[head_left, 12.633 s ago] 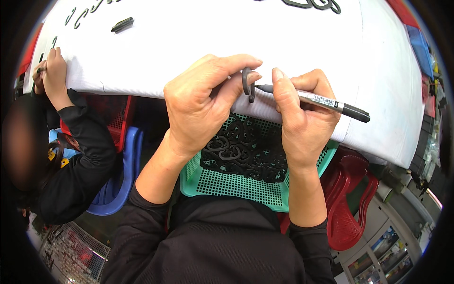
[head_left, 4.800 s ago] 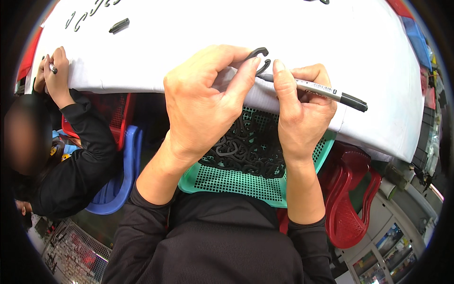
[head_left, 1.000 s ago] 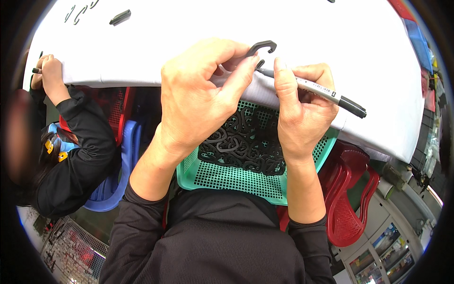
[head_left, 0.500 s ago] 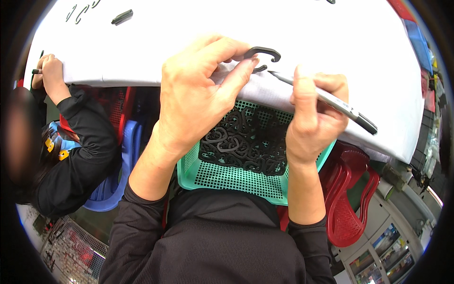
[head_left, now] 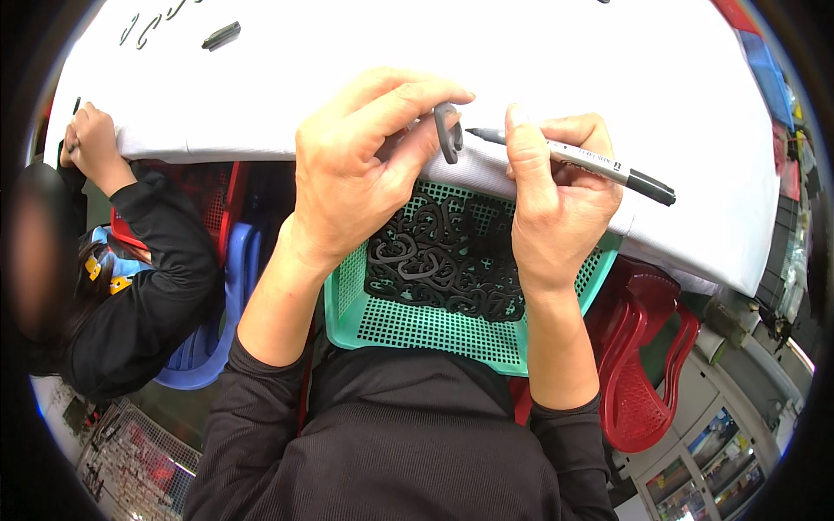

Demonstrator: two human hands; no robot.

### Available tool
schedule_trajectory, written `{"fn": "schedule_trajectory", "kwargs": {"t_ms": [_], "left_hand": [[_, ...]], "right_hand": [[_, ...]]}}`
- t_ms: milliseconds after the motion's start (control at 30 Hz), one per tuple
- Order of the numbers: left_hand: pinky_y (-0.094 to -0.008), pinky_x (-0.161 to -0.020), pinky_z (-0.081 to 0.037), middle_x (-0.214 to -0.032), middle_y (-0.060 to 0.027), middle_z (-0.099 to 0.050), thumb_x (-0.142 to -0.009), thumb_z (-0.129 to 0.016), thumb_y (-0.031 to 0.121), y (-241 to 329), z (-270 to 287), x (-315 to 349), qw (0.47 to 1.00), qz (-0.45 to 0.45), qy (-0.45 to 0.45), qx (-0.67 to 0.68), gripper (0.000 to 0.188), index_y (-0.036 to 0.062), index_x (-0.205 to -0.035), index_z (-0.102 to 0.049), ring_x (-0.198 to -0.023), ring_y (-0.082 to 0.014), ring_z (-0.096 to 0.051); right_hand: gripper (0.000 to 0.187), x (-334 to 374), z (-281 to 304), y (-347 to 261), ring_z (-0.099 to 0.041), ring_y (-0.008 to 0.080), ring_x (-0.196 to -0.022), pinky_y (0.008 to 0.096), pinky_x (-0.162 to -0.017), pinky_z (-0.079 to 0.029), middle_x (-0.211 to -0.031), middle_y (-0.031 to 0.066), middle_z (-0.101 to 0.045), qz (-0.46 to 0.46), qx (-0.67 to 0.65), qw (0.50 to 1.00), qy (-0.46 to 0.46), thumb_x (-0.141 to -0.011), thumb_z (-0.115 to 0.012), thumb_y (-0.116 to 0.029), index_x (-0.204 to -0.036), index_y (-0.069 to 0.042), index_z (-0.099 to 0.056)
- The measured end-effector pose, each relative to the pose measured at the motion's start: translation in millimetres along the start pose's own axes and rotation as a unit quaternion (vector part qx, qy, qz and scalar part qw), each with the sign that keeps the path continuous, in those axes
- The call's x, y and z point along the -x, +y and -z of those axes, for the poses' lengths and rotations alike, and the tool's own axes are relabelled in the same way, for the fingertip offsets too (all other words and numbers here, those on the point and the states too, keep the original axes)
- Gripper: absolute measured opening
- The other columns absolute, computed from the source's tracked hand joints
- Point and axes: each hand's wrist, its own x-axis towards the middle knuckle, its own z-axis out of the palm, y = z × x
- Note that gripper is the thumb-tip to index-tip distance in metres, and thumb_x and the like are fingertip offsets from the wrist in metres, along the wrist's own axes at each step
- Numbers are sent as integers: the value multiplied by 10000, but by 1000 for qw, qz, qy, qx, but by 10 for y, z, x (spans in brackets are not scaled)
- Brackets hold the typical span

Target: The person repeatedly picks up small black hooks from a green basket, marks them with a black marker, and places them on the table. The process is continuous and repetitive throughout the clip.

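Observation:
Between thumb and fingers, my left hand pinches a small dark hook, a curved C-shaped piece now seen nearly edge-on. My right hand grips a marker pen with a grey-white barrel and a black end. The pen's dark tip points left, close to the hook; whether they touch I cannot tell. Below both hands sits a green plastic basket, holding a heap of similar black hooks.
A white-covered table spans the far side, with a black pen cap and several hooks at its far left. Another person sits at left by a blue chair. A dark red chair stands at right.
The hook has turned in my left hand from a side-on C to nearly edge-on. My right hand and the marker have shifted left, the pen lying flatter.

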Motion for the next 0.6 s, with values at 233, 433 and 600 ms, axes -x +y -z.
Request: {"fn": "schedule_trajectory", "kwargs": {"t_ms": [233,433,600], "left_hand": [[-214,-624,-470,-880,-52,-664,-743,-688,-58,-6,-17,17,1000,1,9,6,245,32,-970,-706,-699,-91,-579],[-209,-610,-462,-871,-46,-659,-743,-690,-59,-19,-12,8,1000,-5,7,1,243,33,-967,-707,-683,-81,-565],[-204,-596,-455,-867,-41,-657,-742,-691,-60,-18,-10,-4,1000,-2,7,3,241,35,-964,-707,-675,-76,-559]], "right_hand": [[207,-3,-21,10,-442,-2,-491,163,-431,-330,-568,-34,-510,4,10,1000,-9,-801,-701,-30,-709,-40,-516],[209,-18,-14,15,-433,-4,-485,162,-428,-323,-559,-38,-501,16,52,998,-16,-802,-704,-39,-710,-43,-517],[210,-31,-24,17,-433,0,-481,167,-427,-326,-552,-38,-498,22,54,998,-16,-801,-705,-39,-709,-41,-517]]}}
